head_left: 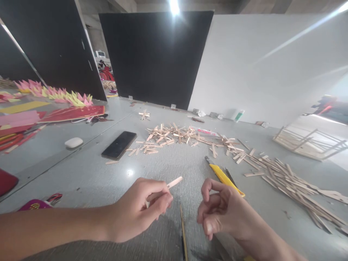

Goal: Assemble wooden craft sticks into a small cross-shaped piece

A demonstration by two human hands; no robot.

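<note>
My left hand [146,206] is closed, with a short flat wooden stick [175,182] pinched in its fingers and one end poking out to the right. My right hand [217,208] hovers across from it, fingers loosely curled and apart, with nothing visible in them. Between the hands, a thin pointed tool [183,228] lies on the table, its near end cut off by the frame. Just beyond my right hand is a yellow utility knife [221,176], with a slim dark tool [230,177] alongside it.
Loose piles of short wooden pieces [174,135] and longer sticks [296,188] spread across the grey table. A phone [119,145] and a white case [73,143] lie left. A stick frame [310,143] stands right; folded pink and yellow paper [58,95] sits far left. Panels [154,58] rise behind.
</note>
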